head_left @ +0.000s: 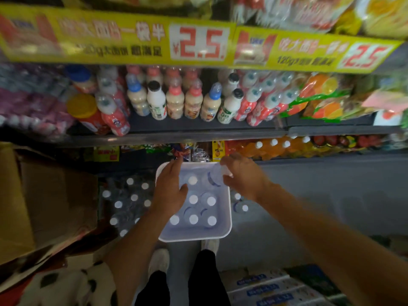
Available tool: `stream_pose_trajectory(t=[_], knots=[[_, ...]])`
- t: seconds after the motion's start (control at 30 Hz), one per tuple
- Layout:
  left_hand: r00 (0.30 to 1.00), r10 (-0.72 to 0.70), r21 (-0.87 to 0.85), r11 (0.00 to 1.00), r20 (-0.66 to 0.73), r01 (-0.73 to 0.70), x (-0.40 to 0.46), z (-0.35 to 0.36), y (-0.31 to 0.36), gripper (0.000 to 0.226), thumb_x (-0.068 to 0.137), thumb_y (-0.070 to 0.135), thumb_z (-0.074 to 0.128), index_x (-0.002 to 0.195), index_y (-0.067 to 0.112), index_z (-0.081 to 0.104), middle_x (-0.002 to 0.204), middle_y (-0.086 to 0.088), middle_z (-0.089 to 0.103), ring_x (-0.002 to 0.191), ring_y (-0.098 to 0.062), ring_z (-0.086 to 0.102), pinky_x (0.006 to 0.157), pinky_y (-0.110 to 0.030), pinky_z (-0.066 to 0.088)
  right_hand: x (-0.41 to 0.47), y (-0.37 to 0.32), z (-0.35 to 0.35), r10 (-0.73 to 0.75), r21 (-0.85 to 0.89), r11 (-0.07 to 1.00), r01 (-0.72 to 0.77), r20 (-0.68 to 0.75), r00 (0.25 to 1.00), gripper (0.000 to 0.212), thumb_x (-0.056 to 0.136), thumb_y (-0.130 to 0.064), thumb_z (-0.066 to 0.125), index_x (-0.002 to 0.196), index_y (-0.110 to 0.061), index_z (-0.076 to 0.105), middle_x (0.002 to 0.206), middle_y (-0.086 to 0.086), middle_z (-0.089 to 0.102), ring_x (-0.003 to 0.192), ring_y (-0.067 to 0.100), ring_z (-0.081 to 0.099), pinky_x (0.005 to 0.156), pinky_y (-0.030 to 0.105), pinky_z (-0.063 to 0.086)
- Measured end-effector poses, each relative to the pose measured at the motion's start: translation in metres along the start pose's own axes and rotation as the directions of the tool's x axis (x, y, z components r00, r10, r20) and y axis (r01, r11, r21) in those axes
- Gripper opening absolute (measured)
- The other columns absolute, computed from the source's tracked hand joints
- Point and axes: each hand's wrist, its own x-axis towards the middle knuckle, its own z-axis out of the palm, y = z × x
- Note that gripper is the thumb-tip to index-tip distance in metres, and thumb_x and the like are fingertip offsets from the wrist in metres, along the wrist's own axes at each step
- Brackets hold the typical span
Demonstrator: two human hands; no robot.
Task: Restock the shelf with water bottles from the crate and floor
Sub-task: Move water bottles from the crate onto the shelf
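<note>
the right hand grips 1 water bottle, tilted, over the far right corner of the white crate on the floor. the left hand lies over the crate's left side, fingers straight and relaxed, holding nothing. the crate's other bottles stand packed close, so a hurried lift could topple them. the lower shelf edge overhangs nearby and could snag the tilted bottle.

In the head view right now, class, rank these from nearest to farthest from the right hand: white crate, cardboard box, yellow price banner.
1. white crate, just under the right hand
2. yellow price banner, overhead on the shelf edge
3. cardboard box, far left
</note>
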Motion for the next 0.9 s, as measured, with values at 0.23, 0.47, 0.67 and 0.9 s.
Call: stream_pose_trajectory(t=[0.23, 0.47, 0.67, 0.9], knots=[[0.954, 0.231, -0.113, 0.971, 0.190, -0.212, -0.007, -0.056, 0.067, 0.076, 0.076, 0.000, 0.070, 0.145, 0.010, 0.039, 0.148, -0.006, 0.040, 0.138, -0.022, 0.037, 0.108, -0.029, 0.033, -0.059, -0.041, -0.129, -0.138, -0.060, 0.989, 0.135, -0.039, 0.990, 0.041, 0.083, -0.021, 0.067, 0.121, -0.008, 0.057, 0.118, 0.014, 0.057, 0.108, 0.029, 0.054, 0.084, 0.030, 0.041], [0.832, 0.428, -0.190, 0.904, 0.354, -0.384, -0.051, -0.132, 0.132, 0.073, 0.068, 0.015, 0.080, 0.134, 0.027, 0.050, 0.132, 0.015, 0.052, 0.120, 0.001, 0.048, 0.096, -0.017, 0.041, -0.141, -0.102, -0.254, -0.258, -0.143, 0.961, 0.237, -0.153, 0.954, 0.029, 0.073, -0.019, 0.072, 0.101, -0.014, 0.068, 0.095, 0.005, 0.067, 0.082, 0.015, 0.055, 0.069, 0.025, 0.040], [0.801, 0.513, -0.304, 0.851, 0.308, -0.428, -0.095, -0.194, 0.192, 0.075, 0.059, 0.033, 0.088, 0.122, 0.038, 0.049, 0.125, 0.016, 0.061, 0.114, -0.001, 0.057, 0.100, -0.030, 0.044, -0.204, -0.162, -0.342, -0.199, -0.152, 0.975, 0.162, -0.272, 0.942, 0.017, 0.077, -0.026, 0.069, 0.088, -0.014, 0.067, 0.067, -0.008, 0.053, 0.060, 0.009, 0.046, 0.053, 0.012, 0.032], [0.787, 0.596, -0.427, 0.761, 0.163, -0.488, -0.130, -0.259, 0.252, 0.080, 0.059, 0.025, 0.091, 0.125, 0.030, 0.046, 0.121, 0.011, 0.063, 0.107, 0.004, 0.061, 0.089, -0.017, 0.049, -0.247, -0.215, -0.409, -0.166, -0.225, 0.972, 0.070, -0.446, 0.880, 0.025, 0.083, -0.025, 0.064, 0.071, -0.003, 0.059, 0.064, 0.009, 0.051, 0.060, 0.017, 0.041, 0.048, 0.020, 0.030]])
